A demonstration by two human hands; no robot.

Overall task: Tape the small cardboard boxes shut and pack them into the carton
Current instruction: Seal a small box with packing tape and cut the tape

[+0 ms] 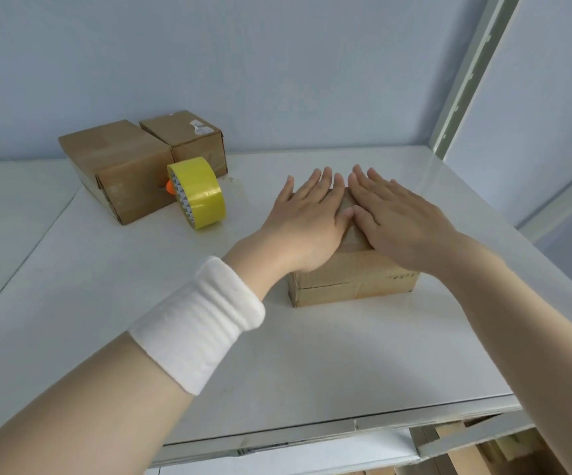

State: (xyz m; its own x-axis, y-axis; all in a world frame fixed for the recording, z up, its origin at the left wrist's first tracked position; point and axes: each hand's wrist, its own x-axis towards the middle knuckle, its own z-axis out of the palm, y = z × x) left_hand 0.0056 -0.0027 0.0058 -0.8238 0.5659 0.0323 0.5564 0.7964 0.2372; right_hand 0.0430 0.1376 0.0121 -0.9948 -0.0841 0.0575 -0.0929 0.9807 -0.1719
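Three small cardboard boxes on one white table (277, 371) — the near box (353, 282), the left box (120, 162) and the back box (175, 130). One roll of yellow tape (202, 197). One small orange object (169, 189), mostly hidden behind the roll and too covered to identify. Two bare hands — one left hand (306, 217), one right hand (401, 217). One white wristband (202, 320), on the left forearm. One white label (199, 127), on the back box. One pale metal upright (462, 84) at the table's far right corner.
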